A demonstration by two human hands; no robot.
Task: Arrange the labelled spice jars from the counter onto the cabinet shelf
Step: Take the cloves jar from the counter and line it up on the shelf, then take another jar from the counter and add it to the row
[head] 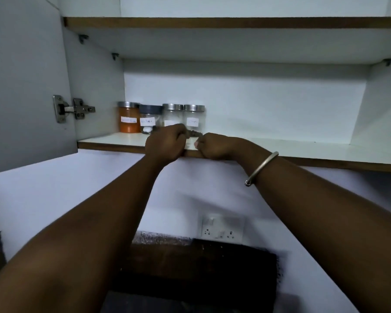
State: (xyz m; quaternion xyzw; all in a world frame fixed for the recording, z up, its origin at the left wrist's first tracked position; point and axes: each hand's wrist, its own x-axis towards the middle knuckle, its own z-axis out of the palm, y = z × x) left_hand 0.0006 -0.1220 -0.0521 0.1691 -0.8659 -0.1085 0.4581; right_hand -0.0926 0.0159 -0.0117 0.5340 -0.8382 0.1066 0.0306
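Observation:
Four labelled spice jars stand in a row at the left of the lower cabinet shelf (280, 149). From the left they are an orange-filled jar (128, 118), a dark-lidded pepper jar (150, 119), a clear steel-lidded jar (172, 115) and a clear jar of dark cloves (194, 119). My left hand (165, 144) is curled in front of the third jar's base and hides it; I cannot see whether it grips the jar. My right hand (213, 146) is a closed fist at the shelf's front edge, just right of the cloves jar's base. A metal bangle (261, 168) sits on my right wrist.
The cabinet door (25, 86) stands open at the left on a metal hinge (73, 108). An upper shelf (212, 23) runs overhead. The lower shelf stretches bare to the right of the jars. Below, a wall socket (220, 228) sits above a dark counter (196, 267).

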